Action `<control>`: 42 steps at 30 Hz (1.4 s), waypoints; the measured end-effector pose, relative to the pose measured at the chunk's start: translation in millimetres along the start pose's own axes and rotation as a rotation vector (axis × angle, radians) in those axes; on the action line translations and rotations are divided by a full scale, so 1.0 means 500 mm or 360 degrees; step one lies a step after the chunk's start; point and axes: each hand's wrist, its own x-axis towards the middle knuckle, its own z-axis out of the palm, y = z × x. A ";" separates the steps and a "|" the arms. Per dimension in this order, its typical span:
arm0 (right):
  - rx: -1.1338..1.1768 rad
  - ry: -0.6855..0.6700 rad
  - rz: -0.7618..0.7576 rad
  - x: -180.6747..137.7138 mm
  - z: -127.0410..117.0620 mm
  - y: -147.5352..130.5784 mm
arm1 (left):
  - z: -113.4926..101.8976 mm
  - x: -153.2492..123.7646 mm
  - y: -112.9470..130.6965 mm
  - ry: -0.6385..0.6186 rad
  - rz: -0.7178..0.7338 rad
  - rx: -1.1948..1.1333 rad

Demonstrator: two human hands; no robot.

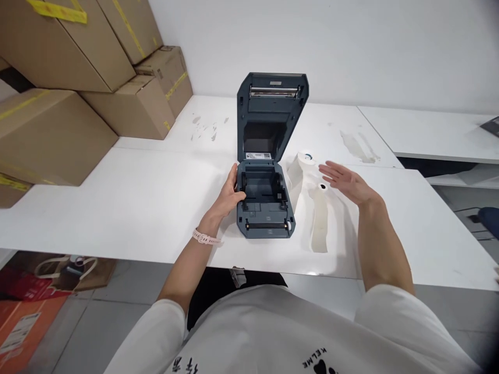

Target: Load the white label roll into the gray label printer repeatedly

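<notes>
A dark grey label printer (266, 215) stands on the white table with its lid (268, 106) raised, showing the roller and the bay inside. My left hand (230, 196) grips the printer's left side, thumb over the rim and fingers along the outer wall. To the right of the printer, my right hand (346, 182) is open in the air with its fingers stretched out, holding nothing. Near it are a white paper roll (306, 160) with a greenish core and a smaller roll (323, 187) with a dark core. A pale paper strip (320, 223) extends toward the table's front.
Cardboard boxes (132, 104) with yellow tape are stacked at the back left of the table (156, 208). A white wall rises behind. A lower shelf (460, 179) lies at the right. Bags (81, 270) and an orange box (27, 332) rest on the floor at lower left.
</notes>
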 end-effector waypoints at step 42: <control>-0.1320 0.0033 -0.0770 -0.227 0.442 -0.154 | 0.015 0.002 -0.012 0.0069 0.0117 -0.0100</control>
